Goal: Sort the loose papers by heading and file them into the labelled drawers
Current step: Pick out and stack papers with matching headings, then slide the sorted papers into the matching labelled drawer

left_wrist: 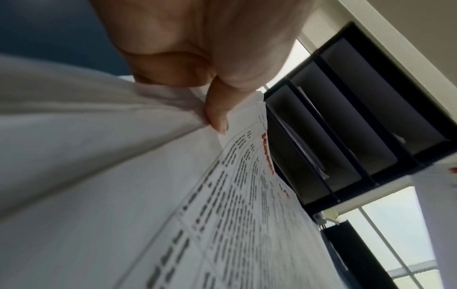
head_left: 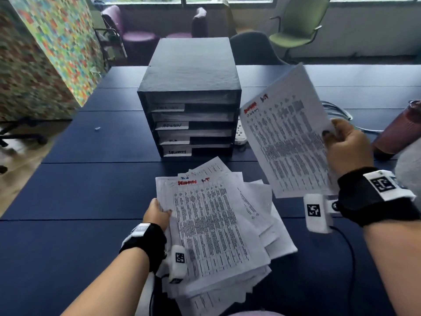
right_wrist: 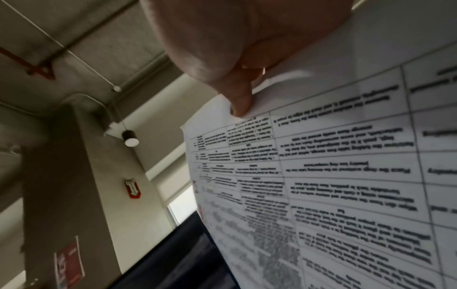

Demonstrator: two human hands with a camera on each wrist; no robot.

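A messy stack of printed papers (head_left: pixel 218 226) with red headings is held above the dark blue table (head_left: pixel 91 190); my left hand (head_left: pixel 157 215) grips its left edge, thumb on top. In the left wrist view the left hand (left_wrist: pixel 210 101) pinches the stack of papers (left_wrist: pixel 173 195). My right hand (head_left: pixel 346 144) holds a single sheet (head_left: pixel 289 142) raised and tilted at the right; its heading is red. In the right wrist view the thumb of my right hand (right_wrist: pixel 239 97) presses on the single sheet (right_wrist: pixel 333 176). A black drawer unit (head_left: pixel 191 96) with several white labels stands behind the stack.
A white power strip (head_left: pixel 241 133) and cables lie right of the drawer unit. A dark red bottle (head_left: pixel 398 133) stands at the right edge. Chairs (head_left: pixel 296 26) sit beyond the table, and a colourful panel (head_left: pixel 45 53) stands at the left.
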